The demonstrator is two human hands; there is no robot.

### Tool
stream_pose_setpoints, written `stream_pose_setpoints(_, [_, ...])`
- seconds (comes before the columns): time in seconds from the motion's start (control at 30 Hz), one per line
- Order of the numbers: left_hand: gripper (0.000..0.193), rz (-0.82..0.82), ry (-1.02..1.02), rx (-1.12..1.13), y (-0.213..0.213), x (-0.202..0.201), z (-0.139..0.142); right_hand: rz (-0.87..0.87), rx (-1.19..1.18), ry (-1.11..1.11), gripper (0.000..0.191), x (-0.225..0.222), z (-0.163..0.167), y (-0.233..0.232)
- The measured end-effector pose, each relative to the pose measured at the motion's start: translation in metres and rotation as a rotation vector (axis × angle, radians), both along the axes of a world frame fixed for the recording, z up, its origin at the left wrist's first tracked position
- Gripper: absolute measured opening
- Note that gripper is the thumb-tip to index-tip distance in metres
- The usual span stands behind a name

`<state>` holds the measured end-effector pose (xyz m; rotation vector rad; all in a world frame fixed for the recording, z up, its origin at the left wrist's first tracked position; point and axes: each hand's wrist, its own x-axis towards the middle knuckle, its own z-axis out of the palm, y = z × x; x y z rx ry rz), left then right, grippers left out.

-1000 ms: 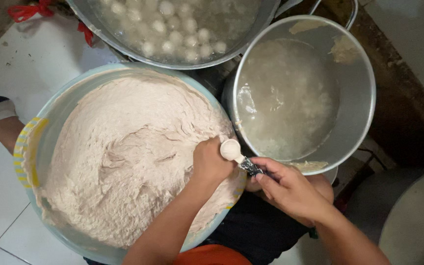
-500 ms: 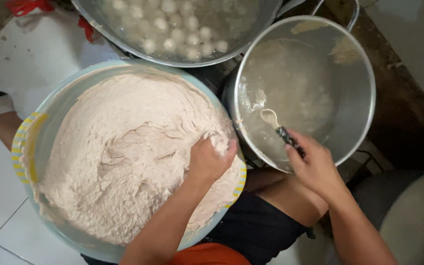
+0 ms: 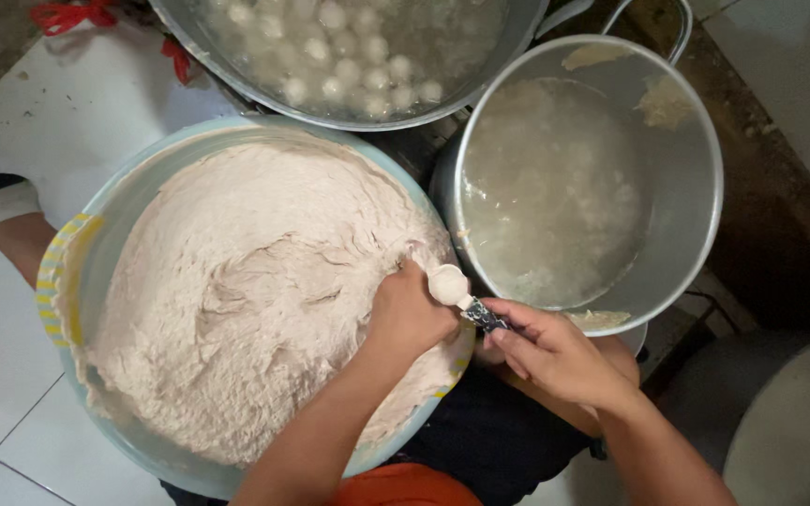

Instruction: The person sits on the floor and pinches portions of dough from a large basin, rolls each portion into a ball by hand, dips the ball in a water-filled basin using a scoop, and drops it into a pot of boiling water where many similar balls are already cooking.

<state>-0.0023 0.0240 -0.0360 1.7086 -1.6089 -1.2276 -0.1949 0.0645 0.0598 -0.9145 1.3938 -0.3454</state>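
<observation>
A wide pale-blue basin [image 3: 67,272] holds a big mass of pinkish-beige paste [image 3: 236,290]. My left hand [image 3: 410,314] is fisted in the paste at the basin's right edge, squeezing some of it. My right hand [image 3: 555,351] grips a small spoon [image 3: 452,286] by its handle. The spoon's bowl, loaded with a lump of paste, touches the top of my left fist. Just to the right stands a metal pot [image 3: 696,178] of cloudy water.
A large metal pan [image 3: 349,117] at the top holds water with several pale balls [image 3: 358,70] floating in it. White tiled floor lies at the left. A grey rounded object [image 3: 780,422] sits at the lower right. My knees are under the basin.
My right hand has swung the spoon back from over the pot of water to my left fist, and the spoon now carries a lump of paste. My left hand stayed in the paste.
</observation>
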Motion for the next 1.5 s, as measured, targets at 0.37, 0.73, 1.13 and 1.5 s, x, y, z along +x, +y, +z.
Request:
stream_pose_setpoints(0.37, [0.031, 0.48, -0.057, 0.06, 0.031, 0.122, -0.002, 0.147, -0.375, 0.877, 0.06, -0.071, -0.033, -0.046])
stream_pose_setpoints(0.73, [0.063, 1.318, 0.746, 0.168, 0.047, 0.285, -0.006, 0.049, -0.356, 0.895, 0.054, -0.086, -0.037, -0.057])
stream_pose_setpoints(1.13, [0.074, 0.564, -0.389, 0.301, -0.181, 0.201, -0.011, 0.169, -0.449, 1.174, 0.051, -0.117, -0.023, -0.031])
stream_pose_setpoints(1.5, [0.039, -0.096, -0.297, -0.288, -0.035, 0.026, 0.007, 0.009, -0.233, 0.925, 0.051, -0.045, -0.002, -0.037])
